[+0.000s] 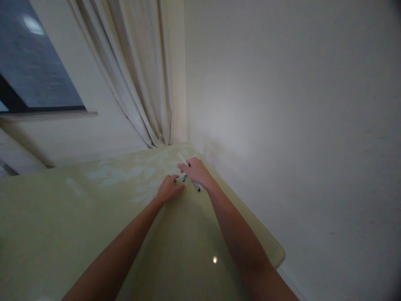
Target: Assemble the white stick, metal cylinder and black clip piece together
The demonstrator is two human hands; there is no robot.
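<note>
Between the left hand (169, 188) and the right hand (198, 170), a small dark-rimmed rectangular piece (184, 178) lies on the pale green leaf-patterned tabletop (94, 217), just ahead of the left thumb. The left hand's thumb and forefinger stand spread towards it, with nothing seen between them. The right hand's fingers are bent over a slim, dark-ended object (197, 187), which shows below the palm; whether they pinch or merely cover it, I cannot tell. A whitish strip (183, 159) juts out beyond the right fingers, perhaps the same object's other end.

As things stand, the small piece lies outside both hands' grip and apart from the slim object, and nothing shows as joined or finished.

Close beyond the right hand, the table's edge meets the plain wall (297, 104), so room on that side looks tight. Ahead of both hands, the far corner narrows towards the beige curtain (140, 62). To the left of the left hand the tabletop spreads wide, giving the most room for moving.
</note>
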